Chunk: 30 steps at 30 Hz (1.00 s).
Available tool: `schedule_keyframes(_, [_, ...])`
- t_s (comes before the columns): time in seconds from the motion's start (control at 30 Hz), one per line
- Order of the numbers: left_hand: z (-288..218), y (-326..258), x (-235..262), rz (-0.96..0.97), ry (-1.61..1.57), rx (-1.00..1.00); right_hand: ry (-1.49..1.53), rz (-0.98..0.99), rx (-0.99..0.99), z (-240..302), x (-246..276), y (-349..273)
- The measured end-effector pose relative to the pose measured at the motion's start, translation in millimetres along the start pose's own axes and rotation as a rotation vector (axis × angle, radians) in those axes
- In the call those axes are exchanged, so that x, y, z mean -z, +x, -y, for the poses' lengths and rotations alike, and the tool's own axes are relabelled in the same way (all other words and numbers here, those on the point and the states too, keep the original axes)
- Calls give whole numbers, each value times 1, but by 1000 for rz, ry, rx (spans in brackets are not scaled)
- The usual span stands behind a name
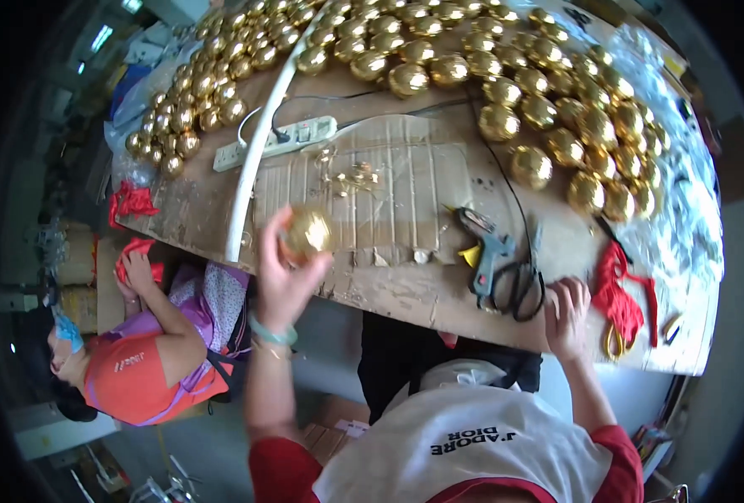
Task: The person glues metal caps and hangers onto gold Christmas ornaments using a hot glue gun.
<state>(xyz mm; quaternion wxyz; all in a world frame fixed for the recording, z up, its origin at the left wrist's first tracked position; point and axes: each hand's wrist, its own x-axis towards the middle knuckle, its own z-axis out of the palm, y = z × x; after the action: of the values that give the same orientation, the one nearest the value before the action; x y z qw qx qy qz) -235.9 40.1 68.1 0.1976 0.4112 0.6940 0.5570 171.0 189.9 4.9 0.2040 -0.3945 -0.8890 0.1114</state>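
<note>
- The left hand is raised over the near edge of the worktable. Its fingers are curled closed around one gold ball ornament, and the ball sits at the fingertips, not deep in the palm.
- On the wrist of this hand there is a pale green bracelet.
- The right hand rests on the table edge, well apart from the left one. The fingers are bent and lie on the wood; I cannot tell if they pinch something small.
- Just beside the right hand, toward the left hand, lie black-handled scissors and a blue glue gun with a yellow tip.
- On the other side of the right hand is a bundle of red ribbon.
- Beyond the left hand, farther on the table, small gold caps lie loose, then a white power strip.
- Farthest from both hands, a large heap of gold balls covers the far side of the table.
- To the left, lower down, another person in an orange shirt holds red ribbon.
- Risk, in my judgement: the ball is smooth and shiny and is held only by the fingertips, so it may slip and fall off the table edge. The glue gun tip is near the right hand and could burn it if it is hot.
</note>
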Motion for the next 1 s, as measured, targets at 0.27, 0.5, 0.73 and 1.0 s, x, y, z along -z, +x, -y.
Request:
schedule_keyframes(0.27, [18, -164, -79, -75, -224, 98, -6, 164, -14, 61, -21, 36])
schedule_keyframes(0.5, [-13, -155, -100, -29, 193, -208, 9, 186, -154, 73, -51, 60])
schedule_keyframes(0.73, [-14, -139, -112, -91, 188, -200, 44, 199, -289, 78, -54, 67])
schedule_keyframes(1.0, [-6, -133, -106, -167, 375, -241, 427, 47, -318, 75, -45, 54])
